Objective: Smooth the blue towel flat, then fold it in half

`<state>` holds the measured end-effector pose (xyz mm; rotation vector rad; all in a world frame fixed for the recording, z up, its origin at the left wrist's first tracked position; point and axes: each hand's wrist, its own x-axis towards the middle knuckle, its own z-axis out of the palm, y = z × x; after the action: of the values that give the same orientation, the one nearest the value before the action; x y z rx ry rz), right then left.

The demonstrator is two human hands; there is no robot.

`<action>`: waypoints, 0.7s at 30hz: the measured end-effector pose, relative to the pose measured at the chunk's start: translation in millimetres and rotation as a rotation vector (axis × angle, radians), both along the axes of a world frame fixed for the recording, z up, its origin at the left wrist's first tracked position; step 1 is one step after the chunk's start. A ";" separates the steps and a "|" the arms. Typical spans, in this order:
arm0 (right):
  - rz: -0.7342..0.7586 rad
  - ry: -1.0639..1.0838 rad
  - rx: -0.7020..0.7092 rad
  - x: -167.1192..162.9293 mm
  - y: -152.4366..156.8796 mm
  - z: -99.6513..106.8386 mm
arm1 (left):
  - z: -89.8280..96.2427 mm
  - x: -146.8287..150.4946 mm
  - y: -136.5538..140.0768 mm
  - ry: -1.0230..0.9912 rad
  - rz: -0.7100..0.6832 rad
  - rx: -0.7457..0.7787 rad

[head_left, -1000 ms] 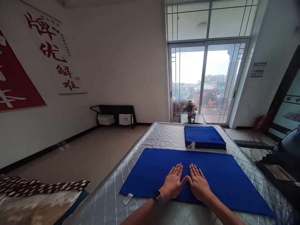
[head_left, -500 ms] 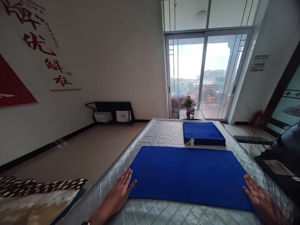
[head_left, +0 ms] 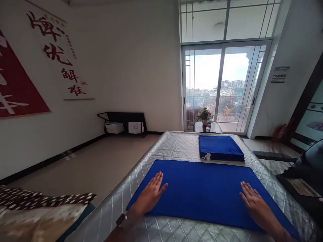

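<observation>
A blue cloth point(head_left: 202, 191) lies spread flat on a silver quilted cover point(head_left: 174, 144). My left hand point(head_left: 148, 193) is over the cloth's left part, palm down, with the thumb apart from the other fingers. Over the right part is my right hand point(head_left: 253, 200), also palm down with its thumb apart. Neither hand grips anything; whether the palms press on the cloth or hover just above it I cannot tell. Beyond the spread cloth sits a folded stack of blue cloths point(head_left: 220, 147), with white tags at its front left corner.
A patterned fabric bundle point(head_left: 37, 218) is at the lower left. Behind the cover stands a small table point(head_left: 199, 127) with a potted plant point(head_left: 205, 114) and a bottle point(head_left: 208, 122). Dark furniture point(head_left: 297, 185) is at the right, a black shelf point(head_left: 126, 117) by the wall.
Both hands have moved inward from the left and right edges of the blue cloth to over its surface. The camera view has shifted slightly.
</observation>
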<state>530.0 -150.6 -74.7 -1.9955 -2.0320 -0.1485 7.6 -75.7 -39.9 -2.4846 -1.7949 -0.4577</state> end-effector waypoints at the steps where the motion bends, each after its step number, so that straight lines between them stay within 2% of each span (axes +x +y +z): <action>1: 0.044 -0.001 -0.027 -30.7 7.4 13.9 | 3.8 28.5 2.4 -0.003 -0.115 -0.025; 4: 0.141 0.025 -0.087 -116.5 33.6 44.0 | 10.6 114.6 7.3 -0.032 -0.336 -0.011; 6: 0.159 0.030 -0.116 -155.9 49.5 49.8 | 10.6 157.4 9.2 -0.050 -0.398 -0.007; 8: 0.169 0.013 -0.135 -176.9 60.8 44.8 | 7.4 181.4 10.7 -0.058 -0.410 -0.024; 10: 0.177 -0.008 -0.143 -183.1 66.9 34.6 | 3.1 189.0 11.5 -0.055 -0.397 -0.053; 14: 0.159 -0.013 -0.152 -179.3 69.6 21.1 | -0.1 184.9 11.0 -0.057 -0.369 -0.085; 21: 0.119 0.004 -0.197 -176.2 67.8 28.5 | 3.0 179.8 10.9 -0.050 -0.297 -0.112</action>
<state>353.7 -82.8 -46.2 -1.9743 -2.2320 0.0840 187.4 -64.8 -36.9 -2.8574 -1.5093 -0.4465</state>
